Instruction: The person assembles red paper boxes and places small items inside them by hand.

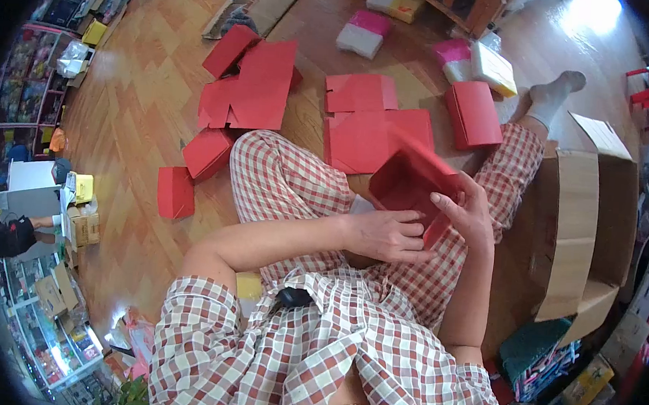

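Note:
A partly folded red cardboard box [405, 179] is held over my lap, its hollow inside facing me. My right hand [465, 211] grips its right side, thumb on the near face and fingers behind the panel. My left hand [386, 235] reaches across to the box's lower edge, its fingers bent around a flap there. Just beyond the box lie flat red cardboard sheets [359, 133] on the floor. A closed red box [473, 115] stands beside my outstretched leg.
More red cardboard sheets [261, 85] and a small red box [175, 192] lie left. Plastic-wrapped packs [362, 33] are farther out. A large open carton [575, 227] stands right, near a green basket [529, 348]. Stocked shelves [24, 84] and another person's arm [43, 222] are left.

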A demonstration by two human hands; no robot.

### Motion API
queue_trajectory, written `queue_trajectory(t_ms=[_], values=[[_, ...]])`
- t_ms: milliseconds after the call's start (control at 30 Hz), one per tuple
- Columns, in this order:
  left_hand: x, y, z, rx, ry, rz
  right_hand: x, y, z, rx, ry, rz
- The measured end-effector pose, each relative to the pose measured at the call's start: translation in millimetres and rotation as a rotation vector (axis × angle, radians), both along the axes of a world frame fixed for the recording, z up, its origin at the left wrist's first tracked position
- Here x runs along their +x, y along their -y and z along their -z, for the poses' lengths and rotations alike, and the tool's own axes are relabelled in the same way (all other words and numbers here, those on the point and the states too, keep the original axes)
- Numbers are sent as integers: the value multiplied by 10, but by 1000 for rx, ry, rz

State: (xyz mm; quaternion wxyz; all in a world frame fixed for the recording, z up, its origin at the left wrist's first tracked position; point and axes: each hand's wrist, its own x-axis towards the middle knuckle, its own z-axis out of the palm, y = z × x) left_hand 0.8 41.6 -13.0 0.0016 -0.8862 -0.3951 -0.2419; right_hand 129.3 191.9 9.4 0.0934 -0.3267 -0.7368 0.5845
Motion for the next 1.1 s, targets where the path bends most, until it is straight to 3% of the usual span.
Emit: queue_trajectory(t_ms=[133, 167, 233, 300, 367, 400, 500, 567, 700, 767, 867, 1000, 1067, 1100], values=[[-146, -179, 36, -16, -15, 23, -204, -103, 281, 113, -40, 88], [-31, -10, -374, -28, -2, 36, -65, 52, -8, 212, -70, 151], [-114, 1, -594, -104, 28, 45, 68, 134, 136, 113, -55, 238], [-378, -114, -749, 129, 229, -145, 215, 180, 268, -141, -393, 474], [-820, -313, -809, 237, 284, -374, 401, 147, 359, -215, -367, 507], [-1138, -445, -805, 110, 345, -581, 418, 96, 335, -250, -392, 539], [-1960, -747, -397, -222, 68, -1074, 397, 184, 172, -265, -395, 566], [-2478, -911, 75, -309, -82, -1116, 332, 245, 97, -238, -356, 609], [-2744, -1072, 279, -554, -287, -1095, 285, 420, 36, -307, -304, 643], [-2672, -1204, 615, -635, 308, -1192, 401, 414, 127, -327, -208, 610], [-2389, -1269, 439, -676, 353, -1405, 268, 525, -43, -296, -265, 639], [-2222, -1178, 364, -717, 329, -1460, 338, 499, 0, -364, -301, 593], [-2229, -1031, 401, -604, 622, -1391, 363, 509, 69, -329, -297, 596], [-2180, -915, 214, -601, 611, -1393, 336, 521, 72, -298, -294, 613]])
